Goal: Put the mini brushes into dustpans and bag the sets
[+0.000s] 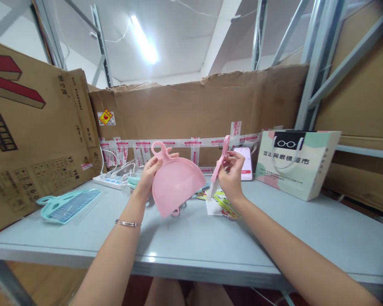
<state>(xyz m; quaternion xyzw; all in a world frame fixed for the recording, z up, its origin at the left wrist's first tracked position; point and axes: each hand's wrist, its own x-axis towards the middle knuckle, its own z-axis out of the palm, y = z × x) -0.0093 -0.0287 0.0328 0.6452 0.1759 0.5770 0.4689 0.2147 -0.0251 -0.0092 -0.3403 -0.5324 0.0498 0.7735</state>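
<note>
My left hand [151, 172] grips a pink dustpan [178, 183] near its ring handle, holding it raised above the table with its broad pan facing me. To the right, my right hand [231, 172] is closed on a small pink brush [219, 170], seen nearly edge-on, with pale bristles pointing down. The two pink pieces are apart. Below the brush lie colourful packets [225, 205] with a white piece among them. A small pink ring [176, 211] shows under the dustpan's lower edge; what it belongs to is hidden.
On the grey table [191, 250], a wrapped teal dustpan and brush set [68, 206] lies left. Behind my left hand are a power strip [110, 182] and cables. A lit phone [244, 163] leans behind my right hand, beside a paper bag [295, 163]. Cardboard [178, 110] walls the back.
</note>
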